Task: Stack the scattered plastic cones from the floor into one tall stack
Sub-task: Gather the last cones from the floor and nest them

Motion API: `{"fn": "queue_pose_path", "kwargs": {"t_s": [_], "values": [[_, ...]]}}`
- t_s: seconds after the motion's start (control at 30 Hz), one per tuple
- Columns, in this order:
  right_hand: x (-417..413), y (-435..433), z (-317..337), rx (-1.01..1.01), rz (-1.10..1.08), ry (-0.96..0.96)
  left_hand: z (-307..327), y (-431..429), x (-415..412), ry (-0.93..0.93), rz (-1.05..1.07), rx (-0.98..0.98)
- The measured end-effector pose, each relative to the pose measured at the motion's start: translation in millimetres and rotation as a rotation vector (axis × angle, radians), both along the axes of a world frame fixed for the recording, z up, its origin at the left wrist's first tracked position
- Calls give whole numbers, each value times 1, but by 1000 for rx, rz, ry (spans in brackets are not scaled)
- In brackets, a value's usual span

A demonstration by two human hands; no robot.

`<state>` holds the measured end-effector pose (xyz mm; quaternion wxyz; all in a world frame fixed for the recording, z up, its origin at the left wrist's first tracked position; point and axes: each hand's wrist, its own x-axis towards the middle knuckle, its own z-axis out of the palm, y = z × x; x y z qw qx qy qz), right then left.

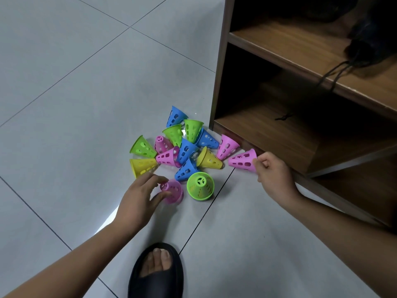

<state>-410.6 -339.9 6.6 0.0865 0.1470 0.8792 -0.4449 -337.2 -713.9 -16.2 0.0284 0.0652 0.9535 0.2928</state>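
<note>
The left hand (139, 195) curls round an upright pink cone (174, 192); the right hand (274, 172) pinches the rim of a toppled pink cone (241, 161). Between them, slotted plastic cones (185, 151) litter the glossy tiled floor (75, 93).

I see a floor (75, 93) of pale grey tiles with dark grout lines, and at the bottom edge a black open-toed slipper (156, 282) resting on it. On the right stands a wooden shelf unit (221, 61); a dark bag (369, 46) lies on its upper shelf, its drawstring (335, 72) hanging over the front edge.
</note>
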Motion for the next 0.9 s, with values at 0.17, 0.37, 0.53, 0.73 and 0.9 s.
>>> {"fn": "queue_pose_path", "kwargs": {"t_s": [0.17, 0.37, 0.53, 0.73, 0.9], "values": [[12, -15, 41, -361, -34, -98, 32, -2, 11, 69, 3, 54], [34, -50, 82, -770, 64, -282, 91, 8, 12, 194, 116, 139], [41, -67, 77, -695, 178, -302, 126, 17, 9, 296, 138, 189], [41, -80, 53, -599, 110, -354, 137, 39, 9, 341, 73, 234], [34, -81, 37, -497, 122, -377, 113, 51, -1, 279, -92, 160]]}}
